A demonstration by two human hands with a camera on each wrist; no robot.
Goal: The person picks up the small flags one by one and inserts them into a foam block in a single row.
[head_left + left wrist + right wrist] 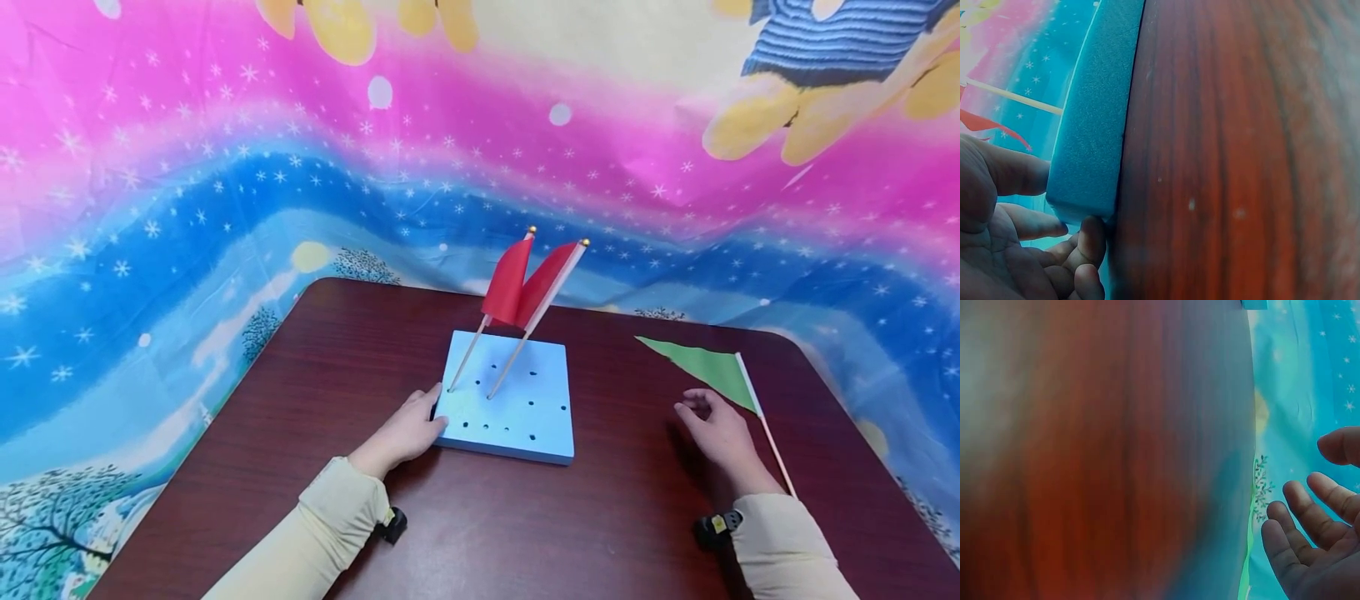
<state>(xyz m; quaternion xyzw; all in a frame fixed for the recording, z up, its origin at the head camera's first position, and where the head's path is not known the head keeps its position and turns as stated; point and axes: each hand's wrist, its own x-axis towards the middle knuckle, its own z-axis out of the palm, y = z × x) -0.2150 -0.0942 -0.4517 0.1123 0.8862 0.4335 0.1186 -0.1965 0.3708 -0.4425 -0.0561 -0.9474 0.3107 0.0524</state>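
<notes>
A light-blue board [517, 417] with several small holes lies on the table. Two red flags [508, 283] on thin sticks stand tilted in it, leaning to the right. My left hand [405, 425] grips the board's left front corner, thumb at its top edge and fingers along the side; the left wrist view shows the thick blue edge [1094, 125] against the fingertips. Over the table on the right, my right hand [720, 433] holds nothing, its fingers loosely bent. Just beyond it is a green pennant flag [712, 371] on a stick, partly hidden by the hand and sleeve.
The dark brown wooden table [600, 517] has rounded far corners. Behind it hangs a colourful printed cloth [420, 150] with snowflakes and cartoon figures, close along the table's far and side edges. Small black cameras [716, 529] are worn on both wrists.
</notes>
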